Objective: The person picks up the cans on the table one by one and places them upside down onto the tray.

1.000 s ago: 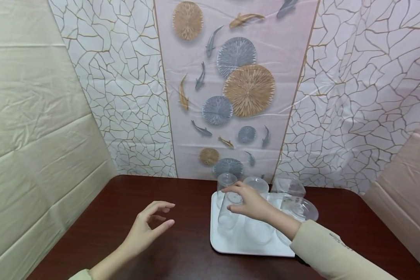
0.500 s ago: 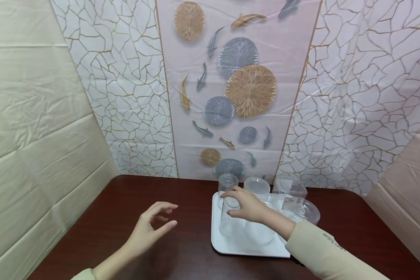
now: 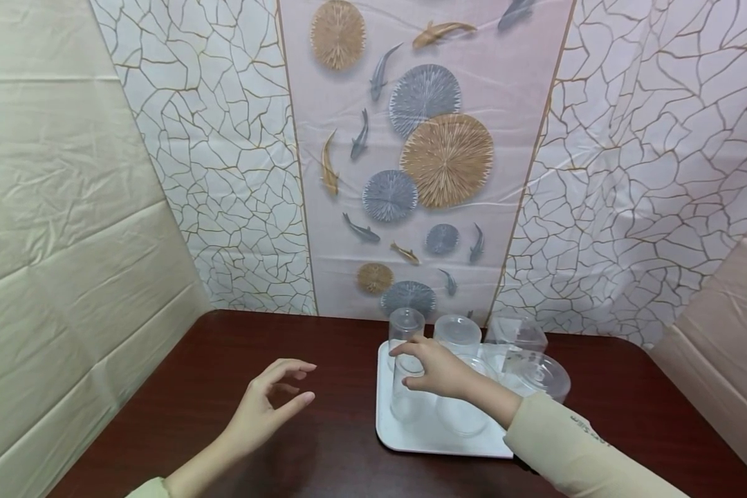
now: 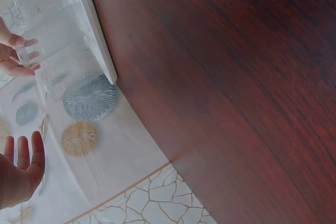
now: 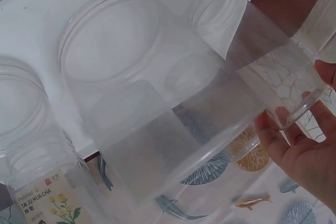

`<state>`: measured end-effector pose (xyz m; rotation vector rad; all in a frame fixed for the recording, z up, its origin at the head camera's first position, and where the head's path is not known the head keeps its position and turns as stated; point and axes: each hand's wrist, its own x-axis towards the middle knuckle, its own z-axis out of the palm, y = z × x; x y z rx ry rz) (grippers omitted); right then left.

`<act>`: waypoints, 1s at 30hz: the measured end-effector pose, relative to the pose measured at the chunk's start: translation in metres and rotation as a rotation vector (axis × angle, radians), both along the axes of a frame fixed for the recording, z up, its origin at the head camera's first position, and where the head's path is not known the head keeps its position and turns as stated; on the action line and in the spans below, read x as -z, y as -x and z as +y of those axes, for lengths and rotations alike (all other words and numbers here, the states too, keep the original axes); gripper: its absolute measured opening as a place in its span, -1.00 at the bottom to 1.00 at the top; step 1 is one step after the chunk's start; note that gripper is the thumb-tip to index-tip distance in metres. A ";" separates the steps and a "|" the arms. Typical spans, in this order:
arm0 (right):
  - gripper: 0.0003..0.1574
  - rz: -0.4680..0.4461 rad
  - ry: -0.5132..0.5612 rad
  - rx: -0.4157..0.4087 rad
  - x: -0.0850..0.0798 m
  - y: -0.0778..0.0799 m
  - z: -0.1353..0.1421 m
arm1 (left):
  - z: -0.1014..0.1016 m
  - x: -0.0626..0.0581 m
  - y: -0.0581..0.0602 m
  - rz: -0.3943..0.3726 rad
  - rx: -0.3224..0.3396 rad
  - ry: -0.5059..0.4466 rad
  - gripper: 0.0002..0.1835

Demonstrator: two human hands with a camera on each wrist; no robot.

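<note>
Several clear plastic jars stand bottom up on a white tray (image 3: 391, 437) at the right of the table. My right hand (image 3: 438, 372) holds the raised base of a narrow jar (image 3: 407, 402) at the tray's front left corner. In the right wrist view, the thumb and fingers of that hand (image 5: 307, 156) lie on opposite sides of the jar's (image 5: 270, 59) base, its mouth down on the tray. Left of the tray, my left hand (image 3: 264, 404) hovers over the table with loosely bent fingers, holding nothing.
Close by are another narrow jar (image 3: 406, 324), a wide jar (image 3: 463, 418) and, to the right, a jar with a rounded base (image 3: 550, 377). A printed label (image 5: 50, 200) shows on one jar. A patterned cloth (image 3: 255, 173) hangs behind the brown table (image 3: 324, 443).
The narrow jar in my right hand has gone from tilted to upright on the tray. The right hand has shifted slightly left. My left hand has barely moved.
</note>
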<state>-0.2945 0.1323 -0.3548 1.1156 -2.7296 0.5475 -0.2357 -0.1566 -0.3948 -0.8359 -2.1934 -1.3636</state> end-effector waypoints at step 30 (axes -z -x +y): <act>-0.48 -0.015 0.024 0.016 0.004 -0.004 -0.005 | -0.001 0.000 0.000 0.005 0.021 0.005 -0.66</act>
